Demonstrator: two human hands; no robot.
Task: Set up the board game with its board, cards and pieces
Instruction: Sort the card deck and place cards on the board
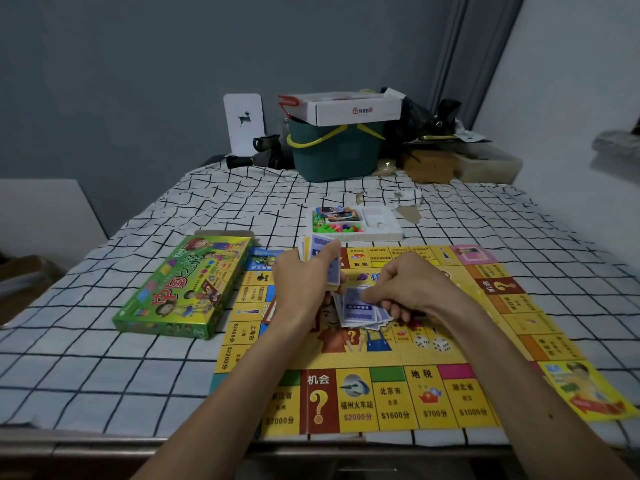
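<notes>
Head view: left hand [304,275] grips a fanned stack of cards [323,261] above the yellow board [391,393]; right hand [408,285] pinches one card from the pile [360,311] at the board's middle.

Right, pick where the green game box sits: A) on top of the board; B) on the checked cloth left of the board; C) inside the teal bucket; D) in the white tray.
B: the green game box lies flat on the checked cloth, just off the left edge of the board.
</notes>
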